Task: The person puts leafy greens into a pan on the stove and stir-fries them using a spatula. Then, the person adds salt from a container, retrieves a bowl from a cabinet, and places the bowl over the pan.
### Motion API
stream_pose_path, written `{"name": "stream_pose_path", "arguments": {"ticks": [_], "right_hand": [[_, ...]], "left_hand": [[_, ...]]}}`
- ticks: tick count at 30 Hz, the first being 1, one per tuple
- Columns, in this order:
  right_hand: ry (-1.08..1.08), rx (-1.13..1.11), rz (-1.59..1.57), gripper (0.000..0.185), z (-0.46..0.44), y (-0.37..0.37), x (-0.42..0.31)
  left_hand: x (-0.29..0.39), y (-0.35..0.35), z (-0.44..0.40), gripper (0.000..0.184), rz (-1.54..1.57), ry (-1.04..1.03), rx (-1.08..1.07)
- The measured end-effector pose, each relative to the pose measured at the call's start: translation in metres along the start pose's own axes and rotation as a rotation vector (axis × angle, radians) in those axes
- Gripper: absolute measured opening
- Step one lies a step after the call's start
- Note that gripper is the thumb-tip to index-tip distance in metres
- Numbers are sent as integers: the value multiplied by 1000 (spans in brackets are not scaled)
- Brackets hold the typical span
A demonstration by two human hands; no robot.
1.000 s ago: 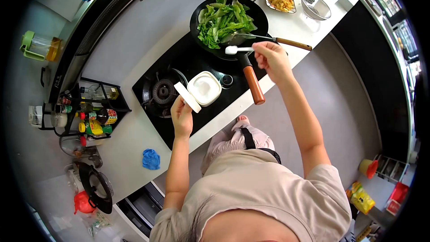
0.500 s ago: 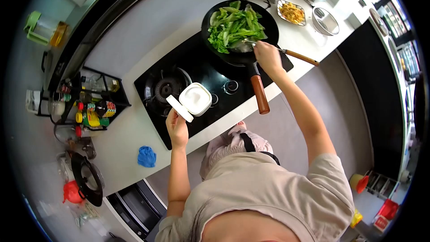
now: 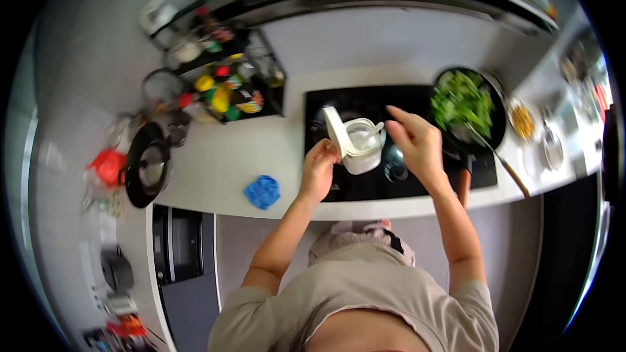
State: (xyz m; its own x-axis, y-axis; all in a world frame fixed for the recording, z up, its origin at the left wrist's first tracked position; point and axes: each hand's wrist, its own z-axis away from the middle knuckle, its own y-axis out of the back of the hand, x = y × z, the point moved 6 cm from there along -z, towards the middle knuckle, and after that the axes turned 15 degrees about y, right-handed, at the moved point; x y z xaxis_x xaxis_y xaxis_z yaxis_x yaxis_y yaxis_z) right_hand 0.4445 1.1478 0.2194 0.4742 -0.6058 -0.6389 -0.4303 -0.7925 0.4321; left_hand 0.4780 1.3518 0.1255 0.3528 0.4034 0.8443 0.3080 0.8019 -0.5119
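My left hand (image 3: pixel 319 168) grips a white flip-lid jar (image 3: pixel 362 161) by its raised lid side, above the black cooktop. A small spoon (image 3: pixel 374 131) leans inside the jar, its handle sticking out over the rim. Just right of the jar is my right hand (image 3: pixel 418 146), open and holding nothing, with index finger and thumb stretched toward the spoon. Further right, a dark wok (image 3: pixel 499 132) holds leafy greens (image 3: pixel 464 101). A spatula (image 3: pixel 505 168) with a wooden handle rests in the wok, its end jutting past the rim.
A blue crumpled cloth (image 3: pixel 262 191) lies on the counter (image 3: pixel 215 169). A rack of bottles (image 3: pixel 228 94) stands at the back left, with a lidded pan (image 3: pixel 149 166) nearby. A dish of yellow food (image 3: pixel 522 120) and a metal bowl (image 3: pixel 551 151) sit right of the wok.
My right hand has moved left from over the wok to beside the jar. A spoon now shows in the jar. The view has swung left.
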Motion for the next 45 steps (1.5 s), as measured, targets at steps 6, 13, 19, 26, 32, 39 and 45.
{"name": "stream_pose_path", "arguments": {"ticks": [6, 13, 19, 26, 32, 39, 45], "right_hand": [[-171, -8, -224, 29, -42, -52, 29], [-134, -130, -333, 33, -121, -129, -1], [-51, -174, -297, 32, -134, -159, -19], [-214, -122, -130, 23, -92, -117, 7], [-353, 0, -90, 18, -29, -48, 48], [-500, 128, 105, 18, 39, 43, 79], [-461, -77, 812, 36, 114, 158, 107]], "left_hand": [[145, 62, 13, 18, 105, -217, 251], [328, 128, -9, 12, 85, -489, 144], [454, 157, -70, 13, -68, -684, 307], [515, 219, -179, 17, -136, -729, 524], [515, 256, -220, 20, -145, -695, 599], [524, 304, -258, 24, -217, -618, 594], [511, 277, -198, 53, -542, -687, 731]]}}
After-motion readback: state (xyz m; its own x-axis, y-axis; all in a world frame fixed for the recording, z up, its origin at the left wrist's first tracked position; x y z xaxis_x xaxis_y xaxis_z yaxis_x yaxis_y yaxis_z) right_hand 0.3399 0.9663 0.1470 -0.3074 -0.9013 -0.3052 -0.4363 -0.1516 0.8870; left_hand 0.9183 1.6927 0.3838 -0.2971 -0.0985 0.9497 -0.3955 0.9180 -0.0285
